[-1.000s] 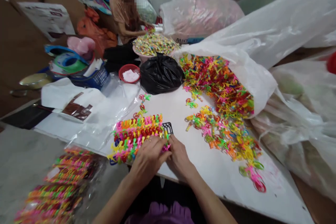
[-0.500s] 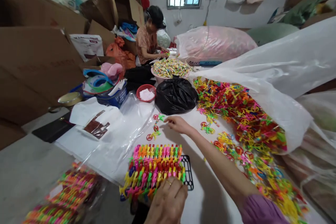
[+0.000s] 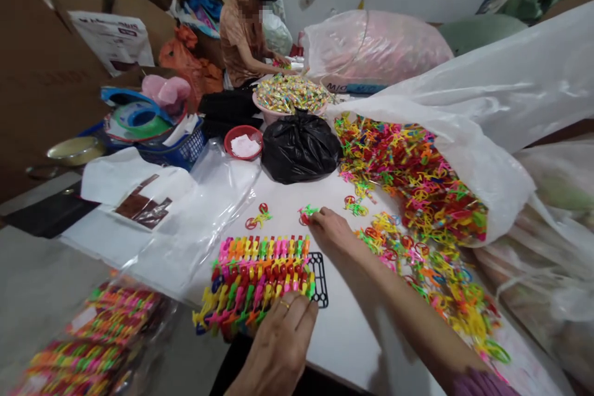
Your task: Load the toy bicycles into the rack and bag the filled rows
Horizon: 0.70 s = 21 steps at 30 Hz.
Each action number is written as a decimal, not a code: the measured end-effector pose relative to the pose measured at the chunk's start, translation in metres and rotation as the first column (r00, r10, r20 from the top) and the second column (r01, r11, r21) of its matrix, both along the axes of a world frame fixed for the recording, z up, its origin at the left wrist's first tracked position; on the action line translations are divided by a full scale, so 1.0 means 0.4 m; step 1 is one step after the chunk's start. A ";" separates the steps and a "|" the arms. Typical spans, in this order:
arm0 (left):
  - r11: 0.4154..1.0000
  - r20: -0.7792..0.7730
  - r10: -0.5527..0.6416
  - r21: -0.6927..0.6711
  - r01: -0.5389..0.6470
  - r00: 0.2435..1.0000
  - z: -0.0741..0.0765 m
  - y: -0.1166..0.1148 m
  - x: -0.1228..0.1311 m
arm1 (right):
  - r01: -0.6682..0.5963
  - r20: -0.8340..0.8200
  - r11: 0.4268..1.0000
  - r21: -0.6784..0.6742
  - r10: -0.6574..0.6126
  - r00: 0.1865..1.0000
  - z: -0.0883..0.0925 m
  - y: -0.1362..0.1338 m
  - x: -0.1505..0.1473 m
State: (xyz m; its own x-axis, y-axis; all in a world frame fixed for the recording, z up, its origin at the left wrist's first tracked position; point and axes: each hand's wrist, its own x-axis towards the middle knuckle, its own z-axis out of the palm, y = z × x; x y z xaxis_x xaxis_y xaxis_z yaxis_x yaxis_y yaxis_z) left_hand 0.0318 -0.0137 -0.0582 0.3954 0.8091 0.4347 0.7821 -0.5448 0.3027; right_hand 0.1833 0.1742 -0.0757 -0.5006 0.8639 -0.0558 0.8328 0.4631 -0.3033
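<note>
Rows of small colourful plastic toys [image 3: 260, 278] stand packed on a black grid rack [image 3: 318, 278] near the front edge of the white table [image 3: 338, 334]. My left hand [image 3: 285, 334], a ring on one finger, rests with bent fingers on the rack's near right part; its fingertips are partly hidden. Farther back, my right hand [image 3: 330, 228] pinches a green and red toy [image 3: 307, 214] just above or on the tabletop. A yellow-green toy with red rings [image 3: 258, 216] lies to its left.
Loose toys [image 3: 417, 198] spill from a white plastic sack on the right. Behind stand a black bag [image 3: 301, 147], a red bowl [image 3: 243, 142] and a basin of small pieces [image 3: 291, 94]. A person [image 3: 245, 31] sits beyond. Bagged toys [image 3: 93, 346] lie lower left.
My right hand has moved right and taken hold of the green and red toy, which has come away from the yellow-green one. The view has tilted downward. My left hand stays at the rack.
</note>
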 end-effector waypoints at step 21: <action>0.976 -0.148 -0.101 0.176 0.127 0.984 -0.040 -0.003 0.003 | 0.371 0.234 0.928 0.028 -0.367 0.900 0.043 0.120 0.239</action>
